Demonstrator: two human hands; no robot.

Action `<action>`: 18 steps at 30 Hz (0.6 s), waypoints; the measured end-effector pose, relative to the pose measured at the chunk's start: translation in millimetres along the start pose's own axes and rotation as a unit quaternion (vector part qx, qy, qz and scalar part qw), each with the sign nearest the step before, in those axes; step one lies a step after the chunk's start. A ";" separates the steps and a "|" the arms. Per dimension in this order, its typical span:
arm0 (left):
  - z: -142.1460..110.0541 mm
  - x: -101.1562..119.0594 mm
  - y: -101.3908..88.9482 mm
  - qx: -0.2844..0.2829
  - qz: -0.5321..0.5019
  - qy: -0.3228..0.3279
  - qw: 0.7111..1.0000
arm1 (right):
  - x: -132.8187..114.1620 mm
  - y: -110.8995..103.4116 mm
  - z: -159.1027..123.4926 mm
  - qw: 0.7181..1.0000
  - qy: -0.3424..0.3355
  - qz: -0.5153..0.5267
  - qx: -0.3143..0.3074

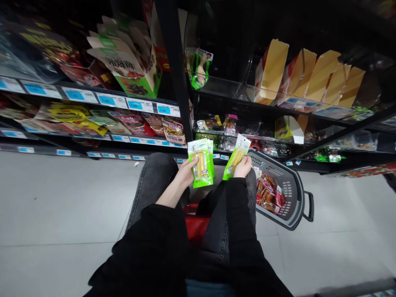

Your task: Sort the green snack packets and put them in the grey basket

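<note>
My left hand [185,174] is closed on green-and-white snack packets [202,167], at least two stacked, with the thumb across the front one. Pale yellow sticks show through the front packet's clear window. My right hand [243,166] grips another snack packet [235,159] of the same look, tilted to the right, its fingers partly hidden behind it. The packets are held above my knees, apart from each other. Just right of my right hand stands a grey shopping basket [291,181] with red-and-brown snack packets [268,193] in it.
Black store shelves [175,62] rise in front. On the left they carry bagged snacks [130,121] and a green-white display box [133,68]; on the right, opened cartons [272,72] and a hanging green packet [200,70]. A red stool [196,227] shows between my legs. Pale floor tiles [68,206] lie around.
</note>
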State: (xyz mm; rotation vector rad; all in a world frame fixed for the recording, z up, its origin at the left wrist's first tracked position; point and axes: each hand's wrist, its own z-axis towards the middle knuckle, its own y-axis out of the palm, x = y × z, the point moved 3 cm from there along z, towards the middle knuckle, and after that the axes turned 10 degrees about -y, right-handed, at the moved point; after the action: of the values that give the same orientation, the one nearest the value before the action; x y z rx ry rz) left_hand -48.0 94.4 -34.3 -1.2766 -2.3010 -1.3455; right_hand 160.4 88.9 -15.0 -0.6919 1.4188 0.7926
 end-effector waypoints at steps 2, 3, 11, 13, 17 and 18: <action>0.4 1.0 -0.4 0.000 -0.010 0.006 1.000 | -6.6 -3.8 -2.3 0.990 -0.033 -0.116 0.079; 0.4 1.5 -0.3 -0.001 -0.014 0.007 1.000 | -10.4 -4.7 -4.3 0.974 -0.052 -0.187 0.113; -6.0 4.4 5.1 -0.044 -0.020 0.000 0.999 | -17.8 3.9 -9.3 0.939 -0.103 -0.319 0.078; -7.4 5.8 5.3 -0.049 -0.021 0.001 0.999 | -19.5 -1.4 -8.0 0.933 -0.095 -0.329 0.112; -6.6 6.0 5.0 -0.049 -0.026 -0.001 0.998 | -19.3 -3.0 -9.0 0.930 -0.095 -0.323 0.149; -5.9 5.3 5.2 -0.050 -0.025 -0.002 0.998 | -17.3 2.2 -10.5 0.935 -0.109 -0.314 0.121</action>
State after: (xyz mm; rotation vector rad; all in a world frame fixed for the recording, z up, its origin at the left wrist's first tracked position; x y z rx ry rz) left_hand -48.8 94.0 -24.9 -1.2591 -2.3109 -1.4927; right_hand 152.7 80.6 1.9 -0.7770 0.9808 0.1775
